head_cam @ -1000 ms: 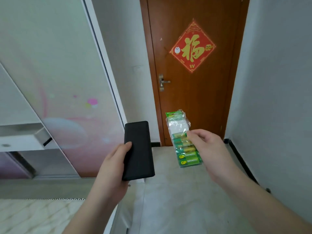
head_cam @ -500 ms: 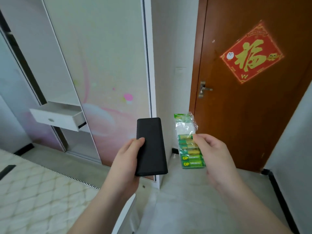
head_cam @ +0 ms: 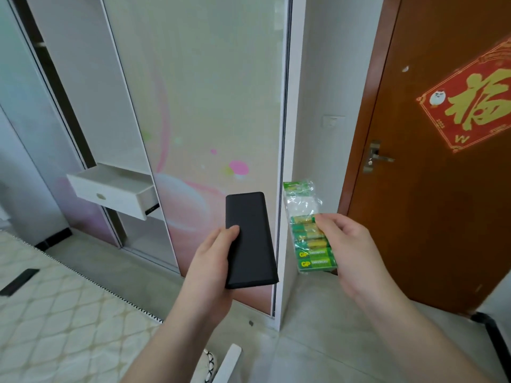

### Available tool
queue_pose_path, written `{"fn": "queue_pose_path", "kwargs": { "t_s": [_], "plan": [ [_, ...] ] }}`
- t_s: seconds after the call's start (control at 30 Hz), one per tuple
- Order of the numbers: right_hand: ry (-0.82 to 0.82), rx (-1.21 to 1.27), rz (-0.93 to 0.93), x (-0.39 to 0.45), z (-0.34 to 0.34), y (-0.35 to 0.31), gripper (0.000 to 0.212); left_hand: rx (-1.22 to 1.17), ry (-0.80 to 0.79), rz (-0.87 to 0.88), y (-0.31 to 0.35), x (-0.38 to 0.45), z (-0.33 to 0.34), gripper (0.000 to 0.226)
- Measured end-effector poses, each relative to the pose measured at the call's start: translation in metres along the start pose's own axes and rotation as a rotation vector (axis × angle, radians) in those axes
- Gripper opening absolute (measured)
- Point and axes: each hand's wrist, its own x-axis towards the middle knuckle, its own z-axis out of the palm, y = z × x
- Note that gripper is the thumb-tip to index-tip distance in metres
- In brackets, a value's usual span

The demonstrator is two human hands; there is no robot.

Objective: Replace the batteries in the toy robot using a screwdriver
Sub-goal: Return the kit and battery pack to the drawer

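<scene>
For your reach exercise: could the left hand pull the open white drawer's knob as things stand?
Probably not: the left hand is full, gripping a flat black rectangular case, and the white drawer sits well beyond it.

A green pack of batteries (head_cam: 313, 244) shows the brand "GP" in yellow on its two lowest cells; the smaller word beside it is too blurred to read. A red diamond sign (head_cam: 470, 106) on the brown door (head_cam: 414, 217) bears the gold character "福", with "W" and "2022" below.
</scene>
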Motion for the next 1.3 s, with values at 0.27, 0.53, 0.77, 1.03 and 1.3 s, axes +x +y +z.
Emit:
{"fn": "queue_pose_path", "kwargs": {
  "t_s": [0.27, 0.53, 0.77, 1.03, 1.3],
  "plan": [
    [-0.068, 0.016, 0.035, 0.084, -0.001, 0.029, 0.016, -0.008, 0.098, -0.011, -0.024, 0.074, 0.022, 0.014],
    [-0.142, 0.093, 0.088, 0.191, -0.031, 0.059, 0.013, 0.015, 0.248, 0.067, -0.046, 0.159, 0.078, 0.016],
    [-0.259, 0.032, 0.103, 0.271, -0.026, 0.077, 0.014, 0.066, 0.352, 0.095, -0.052, 0.207, 0.096, 0.011],
    [-0.393, 0.078, 0.181, 0.315, 0.027, 0.103, 0.015, 0.035, 0.487, 0.053, -0.053, 0.244, 0.067, 0.013],
    [-0.551, 0.03, 0.165, 0.35, 0.127, 0.114, 0.012, -0.019, 0.537, 0.113, -0.032, 0.286, -0.008, 0.009]
  ]
}}
